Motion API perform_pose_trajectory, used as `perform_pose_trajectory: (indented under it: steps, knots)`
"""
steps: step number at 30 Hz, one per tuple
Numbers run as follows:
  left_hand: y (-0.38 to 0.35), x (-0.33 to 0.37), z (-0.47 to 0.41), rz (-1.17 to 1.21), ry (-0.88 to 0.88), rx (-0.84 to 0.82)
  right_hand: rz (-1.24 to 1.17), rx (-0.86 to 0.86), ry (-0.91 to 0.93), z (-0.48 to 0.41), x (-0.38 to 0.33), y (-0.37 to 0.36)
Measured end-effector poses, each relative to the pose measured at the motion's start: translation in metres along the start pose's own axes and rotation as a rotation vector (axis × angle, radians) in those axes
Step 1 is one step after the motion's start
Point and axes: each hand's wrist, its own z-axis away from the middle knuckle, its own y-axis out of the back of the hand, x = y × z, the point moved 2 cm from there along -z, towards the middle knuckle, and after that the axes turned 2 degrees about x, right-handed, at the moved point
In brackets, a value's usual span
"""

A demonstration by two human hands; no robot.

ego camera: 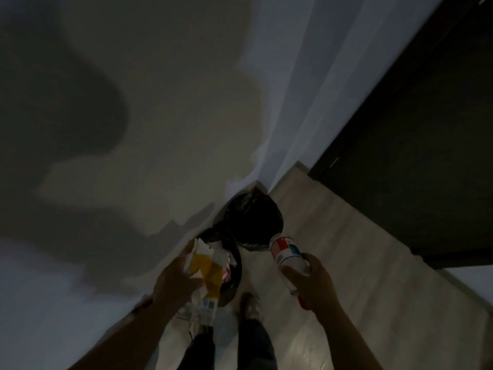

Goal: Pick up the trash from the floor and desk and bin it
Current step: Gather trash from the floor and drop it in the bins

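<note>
A dim corner of a room, seen from above the person's own arms. The left hand (174,280) grips a crumpled packet (206,265), a thin, creased wrapper that is yellow in the middle with torn white edges. Its long axis runs from below the hand, where a small printed patch shows, up and away past the fingers. Just beyond and to the right of this hand, partly under the packet, is the round dark rim of a bin (238,259); the blur makes it hard to tell whether the packet touches it.

The right hand (316,283) is curled round a bottle (286,249), a smooth white cylinder with a label of red and blue blocks. The bottle's long axis tilts away from the person. A red end pokes out below the hand. The other end points forward towards a black bag (253,217), glossy, wrinkled plastic bulging in the corner just ahead of this hand.

Between and below the two hands, a foot (249,305) and dark trouser legs (254,340) stand on a pale floor (333,236) with a wood-plank pattern. A plain, pale wall (160,129) rises beyond the left hand, crossed by soft shadows. A flat dark panel (426,129) stands beyond the right hand.
</note>
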Motion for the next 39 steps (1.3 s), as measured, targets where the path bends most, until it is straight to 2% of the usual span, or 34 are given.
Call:
perform_pose_trajectory:
  steps: [6, 12, 18, 22, 24, 27, 31, 36, 39]
  knots:
    - [-0.051, -0.011, -0.058, 0.092, 0.148, 0.016, 0.125, -0.063, -0.023, -0.097, 0.027, -0.017]
    - [-0.11, -0.03, -0.115, -0.054, 0.164, 0.004, 0.259, -0.131, 0.0, -0.179, 0.061, -0.037]
    - [-0.159, -0.065, -0.173, -0.039, 0.243, -0.003, 0.345, -0.171, 0.009, -0.242, 0.101, -0.065]
    - [-0.178, -0.092, -0.205, -0.261, 0.362, -0.111, 0.376, -0.17, 0.031, -0.271, 0.119, -0.086]
    - [-0.183, -0.097, -0.21, -0.235, 0.335, -0.148, 0.395, -0.17, 0.044, -0.277, 0.122, -0.095]
    - [-0.185, -0.094, -0.208, -0.35, 0.235, -0.157, 0.442, -0.14, 0.061, -0.284, 0.121, -0.105]
    - [-0.191, -0.088, -0.2, -0.371, 0.174, -0.222, 0.506, -0.115, 0.07, -0.295, 0.109, -0.115]
    - [-0.193, -0.082, -0.195, -0.408, 0.118, -0.266, 0.602, -0.193, 0.051, -0.324, 0.082, -0.135]
    - [-0.192, -0.075, -0.197, -0.436, 0.061, -0.256, 0.576, -0.132, 0.095, -0.332, 0.068, -0.14]
